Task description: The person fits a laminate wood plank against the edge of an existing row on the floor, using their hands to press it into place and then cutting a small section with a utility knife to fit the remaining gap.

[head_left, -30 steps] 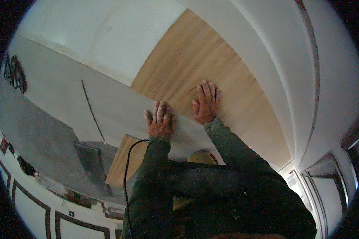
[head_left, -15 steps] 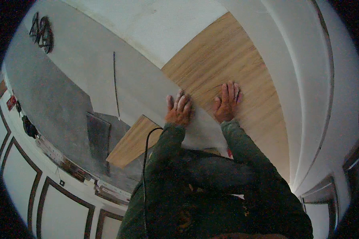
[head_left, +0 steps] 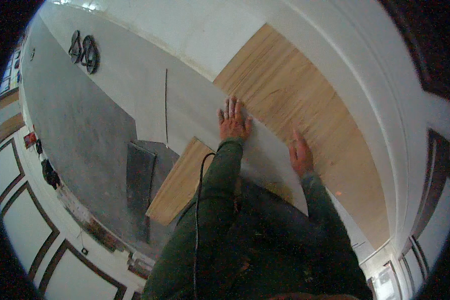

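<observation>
A long wood-grain board (head_left: 305, 85) lies along the foot of the pale wall on the right. My left hand (head_left: 233, 122) rests palm down with its fingers stretched, at the board's near edge, over the light grey floor surface (head_left: 200, 100). On the board's near edge, further right, is my right hand (head_left: 301, 154); its fingers are extended and it seems to hold nothing. Beside my left forearm lies a shorter wood-grain plank (head_left: 177, 187). A black cable (head_left: 200, 185) runs over that forearm.
Left of the short plank is a dark grey panel (head_left: 140, 172). A thin dark strip (head_left: 166, 105) lies on the light grey surface, and a pair of sandals (head_left: 89, 54) sits farther off. White floor (head_left: 185, 35) borders the board's far end. Framed panels (head_left: 27, 215) line the lower left.
My view has shifted. My right hand has moved back toward me along the board's edge, and its fingers have drawn closer together. My left hand stays flat near the edge.
</observation>
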Demonstrator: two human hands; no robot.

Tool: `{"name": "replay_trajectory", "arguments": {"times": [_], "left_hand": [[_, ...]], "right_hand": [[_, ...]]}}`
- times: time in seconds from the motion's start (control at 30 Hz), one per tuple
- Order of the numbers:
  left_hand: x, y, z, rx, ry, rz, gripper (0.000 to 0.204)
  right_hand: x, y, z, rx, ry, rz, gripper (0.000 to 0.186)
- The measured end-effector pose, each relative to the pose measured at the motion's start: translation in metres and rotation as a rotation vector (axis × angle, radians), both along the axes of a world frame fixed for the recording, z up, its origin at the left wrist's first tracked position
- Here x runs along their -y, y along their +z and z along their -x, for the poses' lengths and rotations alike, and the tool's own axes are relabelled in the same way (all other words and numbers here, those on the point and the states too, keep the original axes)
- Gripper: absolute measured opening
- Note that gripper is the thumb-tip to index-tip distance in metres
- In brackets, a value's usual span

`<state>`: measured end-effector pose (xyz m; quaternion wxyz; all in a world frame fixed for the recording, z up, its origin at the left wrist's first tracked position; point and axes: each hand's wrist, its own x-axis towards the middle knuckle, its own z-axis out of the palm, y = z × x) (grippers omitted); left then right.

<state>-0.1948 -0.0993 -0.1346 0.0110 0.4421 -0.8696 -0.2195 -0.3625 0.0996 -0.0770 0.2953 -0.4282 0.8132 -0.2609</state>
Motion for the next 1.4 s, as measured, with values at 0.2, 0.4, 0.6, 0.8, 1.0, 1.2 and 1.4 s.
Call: {"name": "replay_trajectory", "arguments": {"times": [0.2, 0.4, 0.6, 0.8, 1.0, 1.2, 1.4], "left_hand": [[-0.001, 0.005, -0.006, 0.111, 0.131, -0.118, 0.062], [0.007, 0.019, -0.138, 0.308, 0.52, -0.539, 0.079], [-0.057, 0.011, -0.301, 0.759, 0.407, -0.387, 0.092], [-0.064, -0.009, -0.332, 0.681, 0.335, -0.239, 0.118], [-0.062, -0.007, -0.342, 0.605, 0.609, -0.161, 0.119], [-0.045, 0.004, -0.357, 0.614, 0.579, -0.397, 0.09], [-0.003, -0.023, -0.414, 0.238, 0.447, -0.542, 0.051]], "right_hand": [[-0.242, 0.069, -0.076, -0.161, -0.33, -0.232, 0.037], [-0.487, 0.039, -0.147, 0.058, -0.414, -0.753, 0.04], [-0.504, -0.035, -0.178, 0.133, -0.392, -0.679, 0.042], [-0.47, -0.041, -0.166, 0.015, -0.417, -0.247, 0.04], [-0.458, -0.011, -0.179, 0.008, -0.475, -0.455, 0.038], [-0.467, -0.011, -0.201, 0.022, -0.44, -0.531, 0.037], [-0.45, -0.008, -0.207, 0.036, -0.408, -0.498, 0.035]]}}
